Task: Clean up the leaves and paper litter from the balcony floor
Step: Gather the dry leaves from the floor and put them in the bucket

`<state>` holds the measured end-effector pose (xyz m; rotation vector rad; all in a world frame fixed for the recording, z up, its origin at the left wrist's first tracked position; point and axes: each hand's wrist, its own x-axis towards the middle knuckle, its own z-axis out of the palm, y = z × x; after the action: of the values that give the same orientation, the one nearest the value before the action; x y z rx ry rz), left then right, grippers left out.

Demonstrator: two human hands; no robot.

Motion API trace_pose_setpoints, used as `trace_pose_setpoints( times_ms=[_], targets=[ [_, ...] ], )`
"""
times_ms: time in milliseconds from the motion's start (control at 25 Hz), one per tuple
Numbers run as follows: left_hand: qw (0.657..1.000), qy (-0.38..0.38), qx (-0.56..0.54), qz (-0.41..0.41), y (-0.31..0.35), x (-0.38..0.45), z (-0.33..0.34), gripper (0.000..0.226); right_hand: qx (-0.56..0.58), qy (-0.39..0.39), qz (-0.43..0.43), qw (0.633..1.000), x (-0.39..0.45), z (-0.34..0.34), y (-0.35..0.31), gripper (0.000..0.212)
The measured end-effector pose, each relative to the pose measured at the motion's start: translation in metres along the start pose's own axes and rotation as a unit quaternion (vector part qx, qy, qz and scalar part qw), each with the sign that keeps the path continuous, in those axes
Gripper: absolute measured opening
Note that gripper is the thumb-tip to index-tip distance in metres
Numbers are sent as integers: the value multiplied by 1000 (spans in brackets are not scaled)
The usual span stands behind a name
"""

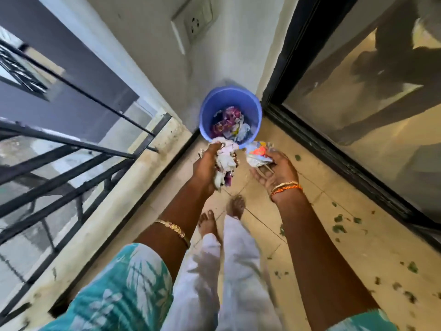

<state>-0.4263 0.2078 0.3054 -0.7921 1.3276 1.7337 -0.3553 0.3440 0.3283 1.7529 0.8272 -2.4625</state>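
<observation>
Teal-and-white patterned sleeves (124, 290) sit at the bottom edge, both bare forearms reaching forward over white trousers (229, 271) and 2 bare feet (222, 216). Left hand (206, 167) has its fingers curled round a crumpled wad of white and purple paper litter (225, 163), held just at the near rim of the round blue plastic bucket (250, 106). Right hand (278, 170) is palm-up with fingers loosely cupped, thumb and fingers holding a second crumpled wad of white paper with orange print (259, 155), also just beside the bucket rim. Bucket stands on the beige tiled balcony floor (310, 187) in the corner against the white wall (152, 44), already holding more crumpled paper and purple wrappers (229, 125). Small green leaf bits (340, 228) lie scattered on the tiles to the right, near the black sliding-door frame (346, 163). Black metal railing (71, 149) runs along the left. Gold bangle (175, 229) on the left forearm, orange and gold bands (285, 187) on the right wrist.
</observation>
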Motion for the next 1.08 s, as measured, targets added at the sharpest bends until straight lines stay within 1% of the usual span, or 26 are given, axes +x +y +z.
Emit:
trace_pose_setpoints(
  times_ms=[80, 160, 240, 280, 320, 440, 520, 600, 680, 720, 760, 800, 840, 880, 920, 1000, 1040, 1080],
  targets=[
    [1000, -14, 1, -7, 5, 58, 1, 24, -18, -7, 7, 1000, 62, 16, 2, 13],
    [1000, -7, 15, -19, 6, 116, 2, 33, -48, -6, 15, 999, 121, 32, 4, 8],
    [1000, 11, 21, -10, 7, 169, 0, 40, -47, 12, 14, 999, 168, 45, 4, 9],
    [1000, 2, 17, -6, 6, 191, -1, 38, -37, 15, 12, 999, 186, 51, 5, 9],
    [1000, 3, 12, -6, 6, 207, -3, 41, -21, 9, 13, 1000, 199, 55, 4, 8],
    [997, 42, 31, -52, 6, 234, -2, 63, -15, -6, 30, 999, 228, 56, 5, 21],
    [995, 63, 21, -79, 8, 235, -2, 68, -14, -2, 36, 999, 232, 54, 3, 18],
    [994, 74, 8, -77, 11, 228, 0, 63, -10, -2, 43, 999, 230, 51, -2, 16],
    [994, 84, -4, -68, 17, 214, 6, 43, -18, -4, 45, 999, 225, 47, -6, 17],
    [993, 99, 16, -61, 20, 208, 11, 35, -24, -8, 45, 999, 222, 44, -8, 19],
    [990, 123, 59, -41, 21, 202, 15, 26, -32, -9, 42, 999, 218, 42, -11, 20],
    [980, 156, 122, -10, 21, 196, 18, 21, -42, -3, 35, 999, 212, 40, -12, 20],
    [962, 187, 195, 30, 20, 193, 18, 22, -51, 13, 19, 998, 208, 38, -13, 17],
    [941, 200, 266, 67, 16, 191, 18, 25, -57, 40, -5, 998, 203, 35, -14, 16],
    [919, 200, 326, 95, 10, 189, 18, 30, -61, 79, -41, 994, 199, 32, -13, 21],
    [866, 180, 444, 144, 0, 177, 23, 28, -59, 169, -120, 976, 191, 16, -7, 30],
    [842, 172, 483, 168, -4, 170, 26, 26, -64, 201, -147, 966, 187, 5, -3, 33],
    [830, 154, 501, 190, -8, 163, 27, 24, -73, 226, -163, 958, 181, -7, 3, 34]
  ],
)
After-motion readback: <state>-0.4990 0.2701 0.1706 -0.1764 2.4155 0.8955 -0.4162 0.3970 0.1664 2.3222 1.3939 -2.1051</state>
